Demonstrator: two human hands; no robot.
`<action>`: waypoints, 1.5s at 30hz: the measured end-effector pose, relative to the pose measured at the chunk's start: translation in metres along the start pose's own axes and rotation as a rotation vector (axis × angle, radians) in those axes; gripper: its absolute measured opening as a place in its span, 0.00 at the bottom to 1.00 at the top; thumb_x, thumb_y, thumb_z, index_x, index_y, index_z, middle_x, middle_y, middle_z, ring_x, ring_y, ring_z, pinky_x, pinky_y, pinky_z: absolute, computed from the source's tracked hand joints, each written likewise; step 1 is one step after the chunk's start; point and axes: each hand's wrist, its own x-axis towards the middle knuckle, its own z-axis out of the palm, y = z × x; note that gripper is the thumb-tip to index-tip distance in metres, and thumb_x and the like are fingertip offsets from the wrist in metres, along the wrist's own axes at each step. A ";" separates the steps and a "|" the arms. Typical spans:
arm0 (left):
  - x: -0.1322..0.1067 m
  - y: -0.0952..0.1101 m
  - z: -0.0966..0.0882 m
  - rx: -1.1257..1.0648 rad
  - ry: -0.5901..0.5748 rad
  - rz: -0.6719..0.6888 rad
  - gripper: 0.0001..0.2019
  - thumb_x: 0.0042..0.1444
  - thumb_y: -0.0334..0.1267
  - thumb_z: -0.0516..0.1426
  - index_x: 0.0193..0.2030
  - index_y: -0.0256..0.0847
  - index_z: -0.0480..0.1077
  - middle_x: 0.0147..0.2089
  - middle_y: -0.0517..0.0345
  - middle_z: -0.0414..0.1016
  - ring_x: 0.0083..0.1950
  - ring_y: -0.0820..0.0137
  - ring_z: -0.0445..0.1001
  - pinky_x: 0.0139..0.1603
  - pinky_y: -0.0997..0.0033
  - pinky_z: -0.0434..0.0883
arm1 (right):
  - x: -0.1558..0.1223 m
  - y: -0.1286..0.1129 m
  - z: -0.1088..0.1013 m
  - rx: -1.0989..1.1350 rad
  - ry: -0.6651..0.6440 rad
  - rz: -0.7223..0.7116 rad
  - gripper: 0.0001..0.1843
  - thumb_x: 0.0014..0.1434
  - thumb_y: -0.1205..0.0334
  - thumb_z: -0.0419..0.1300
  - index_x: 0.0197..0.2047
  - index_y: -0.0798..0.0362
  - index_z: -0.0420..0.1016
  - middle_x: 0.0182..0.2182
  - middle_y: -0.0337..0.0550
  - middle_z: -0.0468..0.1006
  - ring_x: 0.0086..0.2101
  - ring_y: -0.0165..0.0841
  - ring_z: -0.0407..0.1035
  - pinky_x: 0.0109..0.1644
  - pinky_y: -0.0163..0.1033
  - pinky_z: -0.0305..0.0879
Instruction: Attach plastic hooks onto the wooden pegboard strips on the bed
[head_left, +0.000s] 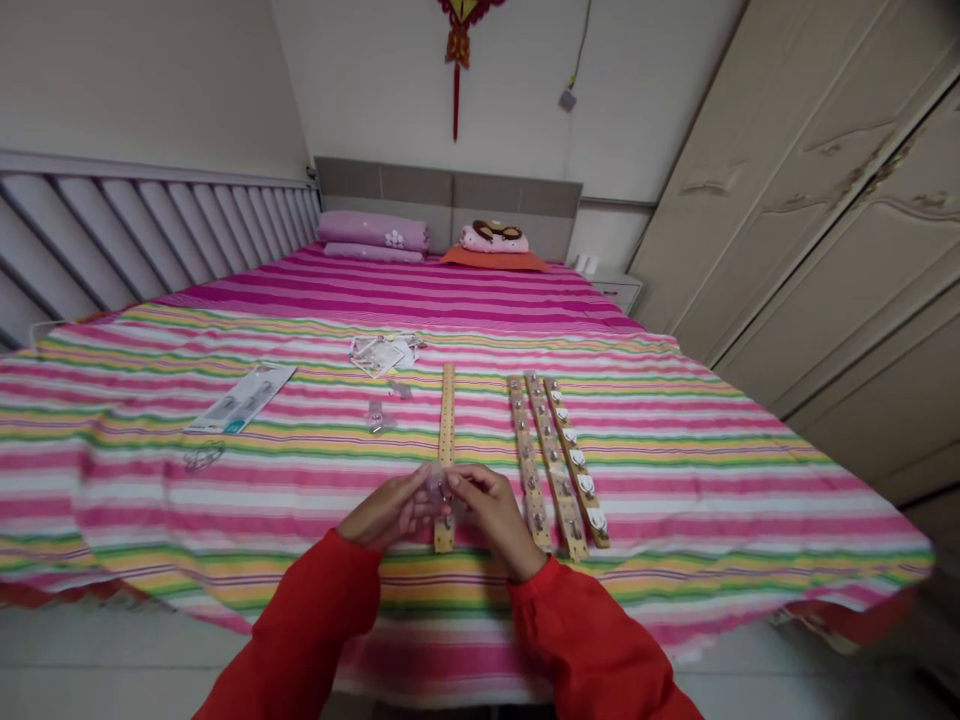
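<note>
At lower centre, the left hand (397,508) has its fingers clamped on a clear packet (436,484); the right hand (491,505) touches it, its grip unclear; three strips (556,468) right of centre seem filled, the central strip (448,410) mostly bare

On the bed (675,490) before us, we have one strip (448,410) in the middle, three more strips (555,455) to its right, a small bag (377,417) to its left and a packet (244,398) farther left; behind lie pillows (375,232), before the headboard (517,200).
</note>
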 end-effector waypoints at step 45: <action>0.074 -0.025 -0.015 0.335 0.481 0.394 0.15 0.31 0.43 0.65 0.26 0.37 0.71 0.21 0.60 0.73 0.24 0.72 0.71 0.26 0.73 0.67 | 0.049 0.077 -0.004 -0.019 0.298 0.193 0.09 0.41 0.58 0.62 0.19 0.52 0.65 0.08 0.28 0.64 0.11 0.25 0.56 0.16 0.32 0.51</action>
